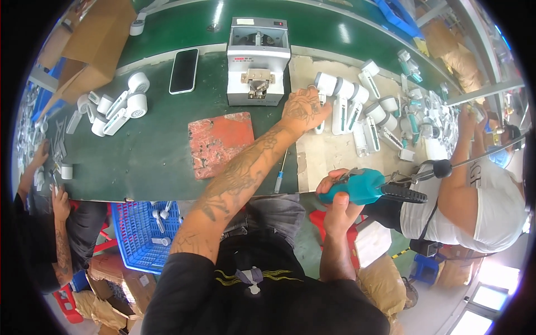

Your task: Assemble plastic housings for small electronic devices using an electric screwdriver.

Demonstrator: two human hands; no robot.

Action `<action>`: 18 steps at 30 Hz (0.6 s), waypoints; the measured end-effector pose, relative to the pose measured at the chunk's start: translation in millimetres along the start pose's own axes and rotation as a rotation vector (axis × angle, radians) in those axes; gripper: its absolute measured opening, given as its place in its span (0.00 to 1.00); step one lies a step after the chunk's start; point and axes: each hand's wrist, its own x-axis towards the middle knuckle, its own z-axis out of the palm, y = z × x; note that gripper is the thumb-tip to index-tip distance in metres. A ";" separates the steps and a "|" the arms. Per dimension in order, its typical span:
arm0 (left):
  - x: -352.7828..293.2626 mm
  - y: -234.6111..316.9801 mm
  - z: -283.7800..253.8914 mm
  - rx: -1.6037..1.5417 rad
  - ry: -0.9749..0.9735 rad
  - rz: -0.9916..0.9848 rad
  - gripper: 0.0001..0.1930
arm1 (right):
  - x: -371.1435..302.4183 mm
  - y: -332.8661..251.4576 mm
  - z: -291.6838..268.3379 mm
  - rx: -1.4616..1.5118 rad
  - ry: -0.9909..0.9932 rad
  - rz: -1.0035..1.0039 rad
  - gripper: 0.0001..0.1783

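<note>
My left hand (304, 110) reaches across the bench, its fingers closed around a white round-headed handle piece (319, 128) at the near-left end of a cluster of similar pieces (341, 114). The hand covers much of that piece. At the bench's front edge, my right hand (338, 206) is wrapped around a teal electric screwdriver (360, 187) with a black ribbed cord end. Between my arms lies a small screwdriver (280, 177) with a blue handle. Beside my left forearm is a worn red pad (218, 142).
A grey bench machine (258, 67) stands at the back, with a phone (184, 71) to its left. More white pieces (120, 106) lie at left. A blue basket (131, 234) sits below the edge. Co-workers sit at far left (33, 234) and right (474, 206).
</note>
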 end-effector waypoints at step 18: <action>-162.1 -97.8 -123.3 0.062 0.192 0.375 0.12 | 96.7 -1.3 100.0 0.293 -0.173 -0.082 0.46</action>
